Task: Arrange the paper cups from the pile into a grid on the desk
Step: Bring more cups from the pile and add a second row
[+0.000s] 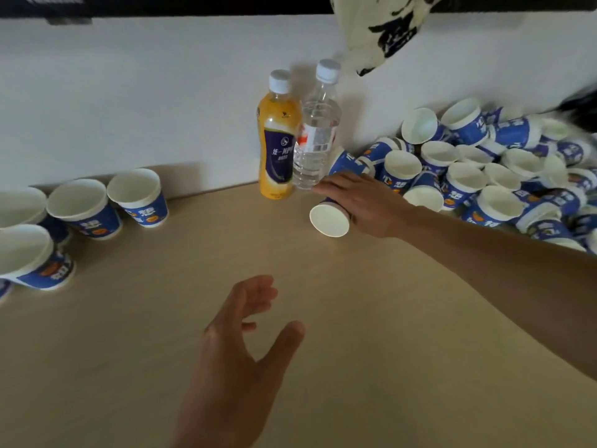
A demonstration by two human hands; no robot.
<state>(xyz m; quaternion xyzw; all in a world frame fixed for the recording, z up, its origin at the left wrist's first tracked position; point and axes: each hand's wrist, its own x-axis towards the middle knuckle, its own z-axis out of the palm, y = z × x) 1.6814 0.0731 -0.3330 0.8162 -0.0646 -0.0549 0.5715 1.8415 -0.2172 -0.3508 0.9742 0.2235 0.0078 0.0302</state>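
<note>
Picking from the pile (484,163): right hand (365,205) covers a tipped cup (329,219), grip closure hidden; left hand (245,334) spread, empty; next, probably, carrying it to the standing cups (139,195) far left of the grip.

A plain indoor room, an office or a home, is suggested; which of the two cannot be told. A light wood-look desk (355,318) is set against a bare white wall (161,92). An orange bottle (278,137) and a clear bottle (318,134) are stood at the wall, and blue printed paper cups (484,169) are heaped just beside them
</note>
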